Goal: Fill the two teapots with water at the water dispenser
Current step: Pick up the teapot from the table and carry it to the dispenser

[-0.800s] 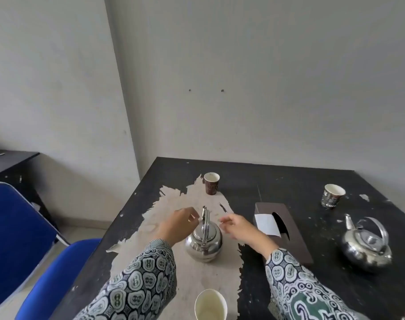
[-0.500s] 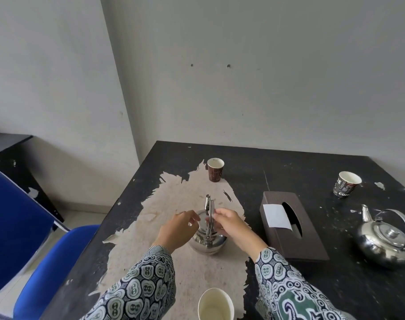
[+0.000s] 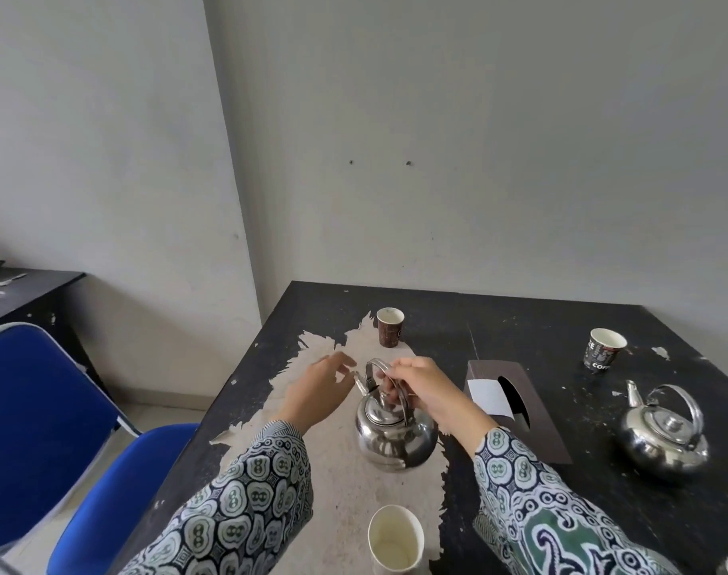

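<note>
The right hand (image 3: 426,388) gripped the round shiny steel teapot's (image 3: 393,433) arched handle (image 3: 389,379); the left hand (image 3: 318,388) hovered beside the spout, fingers loosely spread, seemingly not touching.

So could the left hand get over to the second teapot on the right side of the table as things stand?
Probably not easily. The left hand hovers open on the far side of the near teapot, whose handle the right hand grips. That arm and the tissue box lie between it and the second teapot.

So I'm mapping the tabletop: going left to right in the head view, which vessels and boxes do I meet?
Brown paper cup → teapot by the hands → tissue box → black coffee cup → second teapot.
</note>
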A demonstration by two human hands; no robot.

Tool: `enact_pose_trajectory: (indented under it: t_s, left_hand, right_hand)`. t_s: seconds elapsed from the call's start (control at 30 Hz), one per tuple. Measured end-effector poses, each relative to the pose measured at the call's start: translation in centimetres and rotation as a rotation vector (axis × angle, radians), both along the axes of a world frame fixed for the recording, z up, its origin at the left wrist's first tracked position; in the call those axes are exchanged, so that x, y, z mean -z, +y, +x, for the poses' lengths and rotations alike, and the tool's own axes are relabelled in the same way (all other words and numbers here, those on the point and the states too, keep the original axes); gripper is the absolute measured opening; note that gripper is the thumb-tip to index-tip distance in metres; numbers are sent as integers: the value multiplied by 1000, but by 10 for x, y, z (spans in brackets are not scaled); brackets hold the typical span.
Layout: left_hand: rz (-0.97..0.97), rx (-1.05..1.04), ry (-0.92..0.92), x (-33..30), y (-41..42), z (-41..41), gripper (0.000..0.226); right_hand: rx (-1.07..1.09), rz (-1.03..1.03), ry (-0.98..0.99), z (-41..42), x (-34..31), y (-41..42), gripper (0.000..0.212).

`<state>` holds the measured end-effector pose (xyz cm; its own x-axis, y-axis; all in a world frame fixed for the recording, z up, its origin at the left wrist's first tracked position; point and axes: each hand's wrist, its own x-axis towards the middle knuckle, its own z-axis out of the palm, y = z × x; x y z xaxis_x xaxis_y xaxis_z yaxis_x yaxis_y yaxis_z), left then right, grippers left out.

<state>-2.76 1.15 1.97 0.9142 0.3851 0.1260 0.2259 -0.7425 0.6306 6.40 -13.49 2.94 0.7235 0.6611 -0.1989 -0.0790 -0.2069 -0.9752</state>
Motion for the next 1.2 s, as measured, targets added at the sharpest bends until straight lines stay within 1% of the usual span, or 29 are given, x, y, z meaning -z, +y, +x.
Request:
enact_pose_trajectory:
  t_s: [0.17, 0.23, 0.3, 0.4, 0.57, 0.87, 0.97, 1.13, 1.2]
  left_hand:
    - [-101, 32, -154, -51, -8, -43, 22]
    - [-131, 29, -226, -69, -8, -68, 21]
    - [-126, 28, -266, -84, -6, -95, 24]
    - [-143, 11, -283, -99, 5, -142, 29]
    - [-165, -35, -224, -101, 40, -225, 29]
    - [-212, -110, -236, -95, 156, -393, 34]
    - [-213, -126, -236, -102, 201, -447, 34]
    - [-202, -242, -208, -112, 276, -537, 36]
    - [-159, -297, -203, -113, 304, -567, 37]
  right_hand:
    - [-67, 119, -91, -40, -55, -5, 27]
    - [-143, 148, -147, -62, -76, -1, 29]
    - [-223, 164, -187, -83, -91, 5, 28]
    - [-360, 155, -201, -120, -106, 22, 25]
    - [-553, 96, -198, -181, -114, 66, 25]
    - [-877, 113, -167, -322, -114, 197, 32]
    - [-922, 143, -138, -372, -113, 248, 35]
    - [-1016, 197, -71, -454, -110, 340, 35]
    - [-1067, 209, -35, -482, -109, 375, 33]
